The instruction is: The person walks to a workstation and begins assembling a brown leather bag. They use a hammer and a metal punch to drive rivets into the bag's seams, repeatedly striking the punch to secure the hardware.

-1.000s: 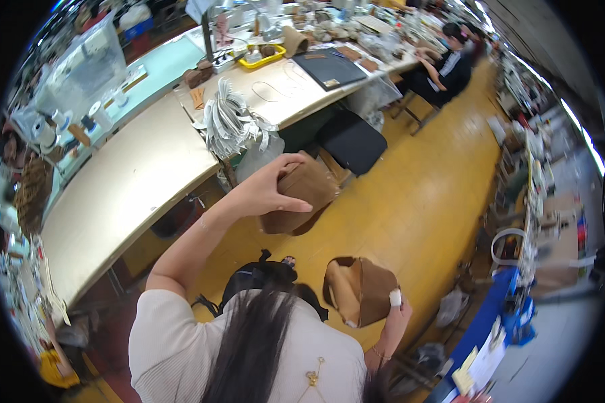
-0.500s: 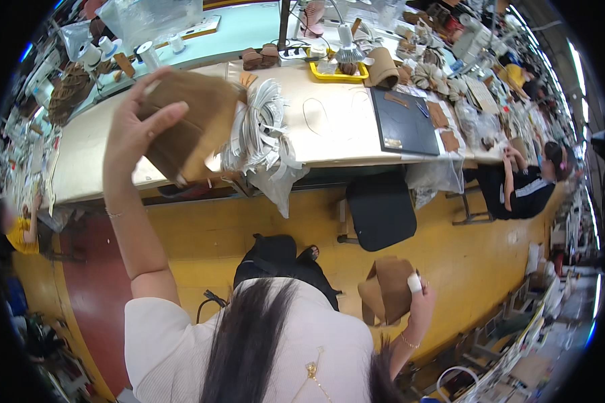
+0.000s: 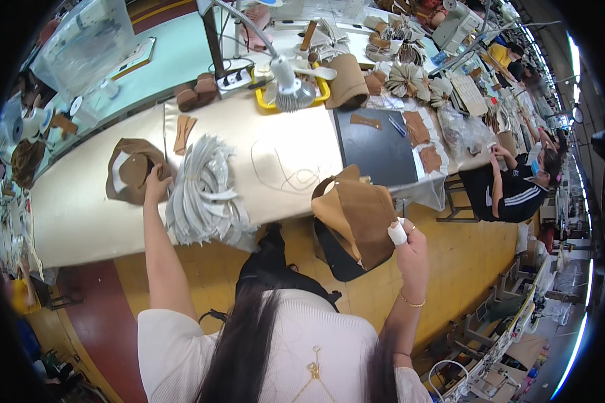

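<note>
On the cream table, the brown piece, aloft 0.5 s ago, now rests left of the pale strips, leaving 1 piece lifted. The left hand meets its edge; whether the fingers pinch it, I cannot tell. The right hand grips the brown-and-tan piece near the table's front. No lettering reads clearly.

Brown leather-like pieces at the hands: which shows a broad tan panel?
The bag-shaped brown-and-tan piece held in the right hand; the brown piece at the left hand shows none.
</note>
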Available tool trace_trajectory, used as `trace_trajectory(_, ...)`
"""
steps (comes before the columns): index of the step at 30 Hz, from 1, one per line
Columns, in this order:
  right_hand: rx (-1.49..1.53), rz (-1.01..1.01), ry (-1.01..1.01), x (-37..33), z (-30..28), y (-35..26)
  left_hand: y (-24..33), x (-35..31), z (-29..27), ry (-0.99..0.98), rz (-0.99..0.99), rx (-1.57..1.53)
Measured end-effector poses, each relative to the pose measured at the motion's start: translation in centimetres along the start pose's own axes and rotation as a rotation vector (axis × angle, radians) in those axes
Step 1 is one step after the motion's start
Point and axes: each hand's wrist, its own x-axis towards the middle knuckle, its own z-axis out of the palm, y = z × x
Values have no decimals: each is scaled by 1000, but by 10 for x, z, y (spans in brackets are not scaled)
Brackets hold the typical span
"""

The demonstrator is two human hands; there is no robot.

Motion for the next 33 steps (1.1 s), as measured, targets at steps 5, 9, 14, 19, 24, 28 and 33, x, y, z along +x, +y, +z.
trace_trajectory(5,-120,-75,83,75,42,-24,-11,11,-20,-107,-237,-198)
trace_trajectory(9,-553,-410,-14,105,85,-18,29,-3,-52,-24,-251,-133)
trace_trajectory(14,-738,-494,-258,121,139,21,94,-22,-69,-128,-196,27)
trace_trajectory(19,-391,-163,-361,98,121,61,180,-44,-51,-343,-107,-140)
trace_trajectory(24,-689,22,-419,129,56,134,297,-96,27,-540,271,90)
trace_trajectory(28,-793,80,-293,197,25,198,357,-186,94,-850,410,109)
trace_trajectory(33,-713,20,-119,249,14,235,367,-296,153,-1047,515,320)
